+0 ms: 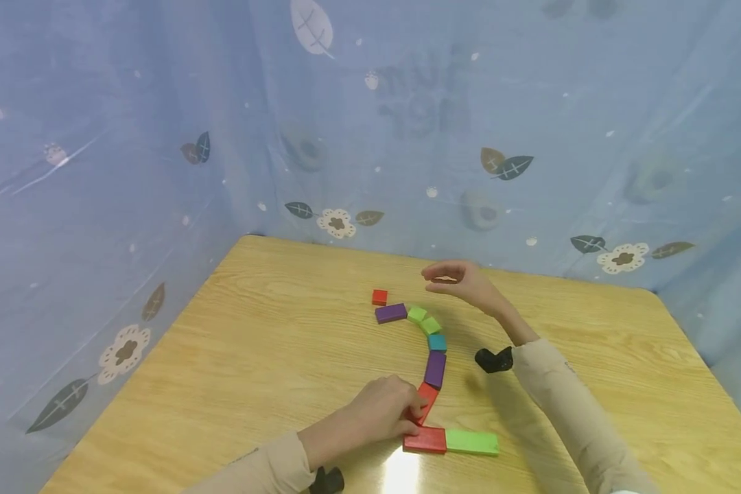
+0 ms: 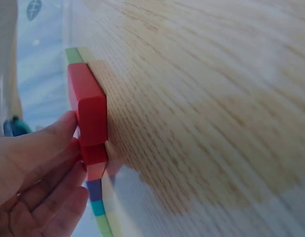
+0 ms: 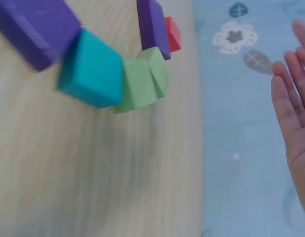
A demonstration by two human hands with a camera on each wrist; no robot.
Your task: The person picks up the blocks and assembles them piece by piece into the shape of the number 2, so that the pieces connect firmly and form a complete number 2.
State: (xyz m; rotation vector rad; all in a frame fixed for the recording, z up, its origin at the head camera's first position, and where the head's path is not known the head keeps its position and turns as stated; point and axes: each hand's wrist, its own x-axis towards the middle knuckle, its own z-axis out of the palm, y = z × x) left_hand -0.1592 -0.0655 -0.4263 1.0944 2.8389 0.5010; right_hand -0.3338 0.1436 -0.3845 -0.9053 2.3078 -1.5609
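A curved line of coloured blocks lies on the wooden table. My left hand (image 1: 385, 408) is at its near end, the thumb at a red block (image 1: 425, 440) and the fingertips by a second, slanted red block (image 1: 428, 401). In the left wrist view the thumb tip meets the side of the nearer red block (image 2: 92, 106), with the fingers extended beside the row. My right hand (image 1: 466, 283) hovers behind the curve, fingers loosely bent and holding nothing. Closest to it are two light green blocks (image 1: 430, 325) and a teal block (image 1: 437, 342).
A long green block (image 1: 472, 442) continues the near end rightward. Along the curve lie a purple block (image 1: 435, 370) and, at the far end, another purple block (image 1: 391, 313). A small red block (image 1: 379, 297) sits just behind it. Blue patterned curtain (image 1: 395, 137) encloses the table's (image 1: 272, 329) back and sides.
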